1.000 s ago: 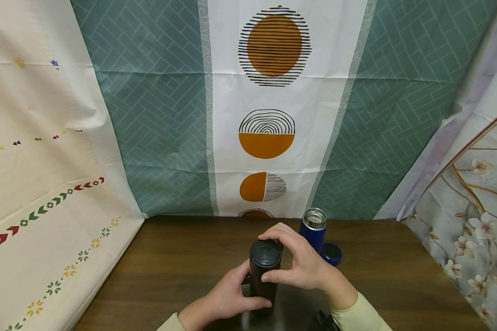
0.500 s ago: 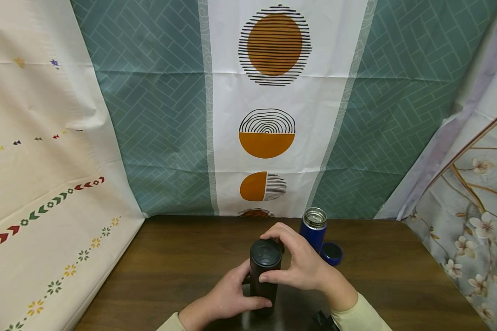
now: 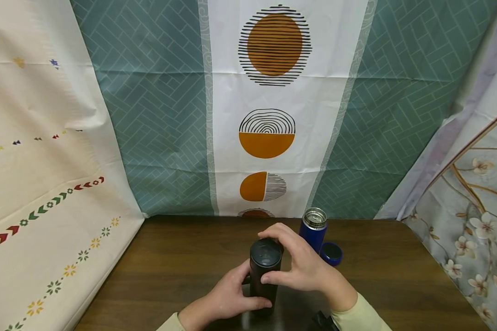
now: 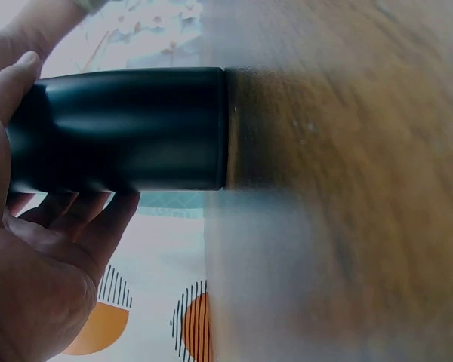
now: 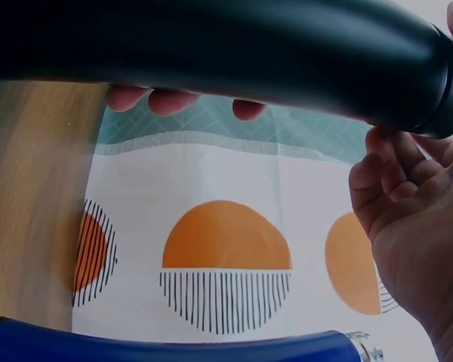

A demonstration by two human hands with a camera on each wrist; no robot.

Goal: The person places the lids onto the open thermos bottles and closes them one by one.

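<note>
A black flask (image 3: 262,290) stands upright on the table near its front middle. My left hand (image 3: 230,294) grips the flask's body from the left, thumb across the front. In the left wrist view the flask's base (image 4: 208,128) meets the tabletop. My right hand (image 3: 302,264) holds the flask's dark lid (image 3: 266,253) from the right, with fingers behind and thumb in front. The lid sits on the flask in the right wrist view, a thin seam (image 5: 447,79) showing below it. Some left fingertips (image 5: 172,101) show past the flask's far side.
Behind the right hand stands a blue flask (image 3: 313,234), lidless, its steel mouth bare. Its blue lid (image 3: 331,254) lies to its right on the brown wooden table (image 3: 182,257). Patterned cloths (image 3: 170,115) hang at the back and both sides. A black device (image 3: 325,320) sits by the right wrist.
The fingers and thumb of my right hand shift very slightly at the lid. The black flask and my left hand stay in place.
</note>
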